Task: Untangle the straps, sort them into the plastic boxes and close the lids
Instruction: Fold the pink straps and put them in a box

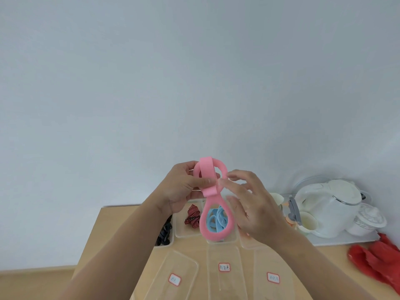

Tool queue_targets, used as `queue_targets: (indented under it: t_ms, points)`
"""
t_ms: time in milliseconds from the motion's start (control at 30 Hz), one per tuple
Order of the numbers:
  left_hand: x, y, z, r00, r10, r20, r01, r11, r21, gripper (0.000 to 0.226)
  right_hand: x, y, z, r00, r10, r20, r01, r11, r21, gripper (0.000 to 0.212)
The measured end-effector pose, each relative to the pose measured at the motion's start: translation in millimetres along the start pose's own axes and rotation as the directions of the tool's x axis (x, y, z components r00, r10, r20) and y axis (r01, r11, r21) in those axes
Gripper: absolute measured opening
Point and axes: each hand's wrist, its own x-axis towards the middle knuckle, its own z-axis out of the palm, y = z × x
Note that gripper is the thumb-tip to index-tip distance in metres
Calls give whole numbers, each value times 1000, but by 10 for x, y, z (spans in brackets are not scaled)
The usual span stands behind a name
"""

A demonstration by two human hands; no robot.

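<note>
A pink strap (211, 185) is raised above the table, twisted into a figure eight. My left hand (184, 189) pinches it at the crossing, thumb on top. My right hand (251, 204) touches its upper loop with the fingertips, the other fingers spread. Below stand clear plastic boxes: one with a red-and-black striped strap (192, 216), one with blue straps (217, 219) seen through the pink loop, one at the left with a dark strap (164, 233). Three clear labelled lids (175, 278) (225, 271) (273, 278) lie in front of them.
The wooden table (194, 245) stands against a pale wall. At the right, a tray holds a white kettle (329, 204), cups and a small bottle. Red cloth (376, 260) lies at the right edge.
</note>
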Motion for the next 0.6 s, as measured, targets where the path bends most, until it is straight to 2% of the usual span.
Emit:
queue_targets:
  t_ms: [100, 200, 333, 400, 433, 500, 600]
  points:
    - [11, 45, 25, 998, 15, -62, -17, 999, -40, 39, -132, 115, 4, 998, -55, -2, 54, 988, -148, 48]
    - [-1, 59, 73, 993, 44, -110, -46, 999, -24, 38, -238, 149, 58, 986, -163, 17, 162, 950, -267, 40]
    - [-33, 2, 138, 974, 157, -160, -138, 983, 123, 37, -187, 23, 45, 966, -256, -36, 238, 937, -256, 13]
    - [-42, -42, 166, 964, 240, -118, -210, 953, 218, 34, -130, -54, -12, 962, -266, -67, 251, 951, -183, 19]
    - [-48, -65, 182, 958, 276, -79, -245, 929, 276, 32, -106, -95, -39, 969, -233, -86, 224, 969, -105, 23]
    - [-69, -99, 222, 941, 338, 11, -317, 872, 373, 29, -68, -173, -82, 989, -63, -137, 75, 994, 83, 26]
    - [-83, -153, 270, 909, 404, 105, -414, 837, 359, 27, -11, -255, -106, 941, 280, -188, -216, 929, 301, 9]
